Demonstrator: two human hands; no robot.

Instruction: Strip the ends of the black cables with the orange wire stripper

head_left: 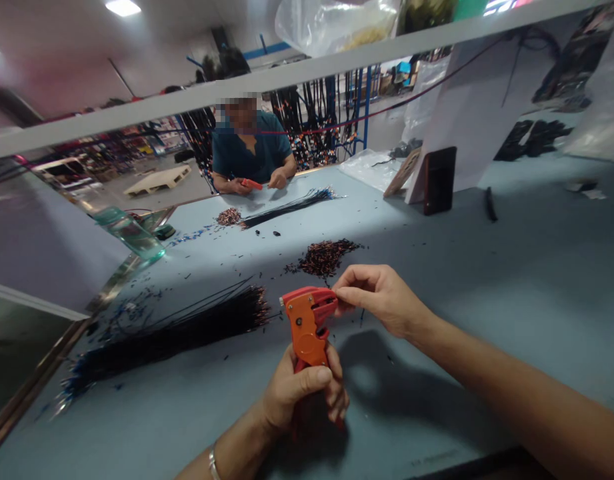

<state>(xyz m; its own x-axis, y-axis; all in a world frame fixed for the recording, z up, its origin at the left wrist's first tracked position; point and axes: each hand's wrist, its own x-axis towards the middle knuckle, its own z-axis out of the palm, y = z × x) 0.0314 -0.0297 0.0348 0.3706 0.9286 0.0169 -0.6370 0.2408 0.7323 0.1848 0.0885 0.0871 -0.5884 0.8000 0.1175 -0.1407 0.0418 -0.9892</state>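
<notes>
Orange and red plastic fills our left hand [294, 387], its fingers wrapped around the grip of a wire stripper [307, 327] that we hold upright above the pale blue table [487, 300]; a metal bracelet [213, 461] circles that wrist; our right hand [381, 300] has thumb and forefinger pressed together at the red head of the tool, though we cannot tell whether a thin wire sits between them; just beyond lies a heap of dark and coppery offcuts [327, 257]; to the left of the tool we have a thick bundle of black wires [187, 333], coppery at the near-tool end, with blue and silvery bits at the other; past its far side a greenish clear bottle [129, 233] tilts at the table's edge; off to our right a dark phone-like slab [440, 181] stands upright near a white panel [467, 120]; across from us a co-worker [251, 150] in a dark teal shirt holds a red tool [251, 184], behind a slimmer bundle [287, 208] and a small coppery pile [229, 217]
</notes>
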